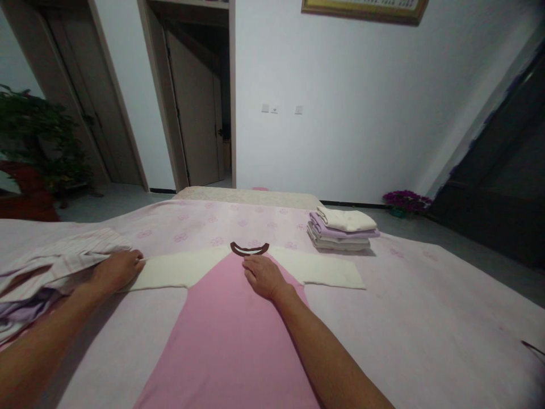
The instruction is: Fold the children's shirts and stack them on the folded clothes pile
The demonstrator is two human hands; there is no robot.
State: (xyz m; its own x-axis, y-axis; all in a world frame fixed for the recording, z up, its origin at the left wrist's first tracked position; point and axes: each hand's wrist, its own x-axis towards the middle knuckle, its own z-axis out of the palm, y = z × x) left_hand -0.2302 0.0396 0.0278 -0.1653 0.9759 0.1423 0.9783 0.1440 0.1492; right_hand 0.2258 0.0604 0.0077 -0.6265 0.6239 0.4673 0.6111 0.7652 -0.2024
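A long-sleeved shirt (238,329) lies spread out face up, its body pink, its sleeves cream and its neckband (250,251) dark brown. At the end of the sleeve on the left, my left hand (121,268) is closed, pinching the cuff between thumb and fingers. My right hand (264,276) rests on the pink chest just below the neckband, fingers lying on the cloth and pointing left. The other sleeve (327,269) stretches out flat to the right. The shirt's lower end runs out of view at the bottom.
Rumpled striped and purple clothes (59,264) are heaped at the left, beside my left forearm. A stack of folded clothes (343,228) stands at the back right on the pale pink flowered sheet (426,318). A thin dark object (533,347) lies at the right edge.
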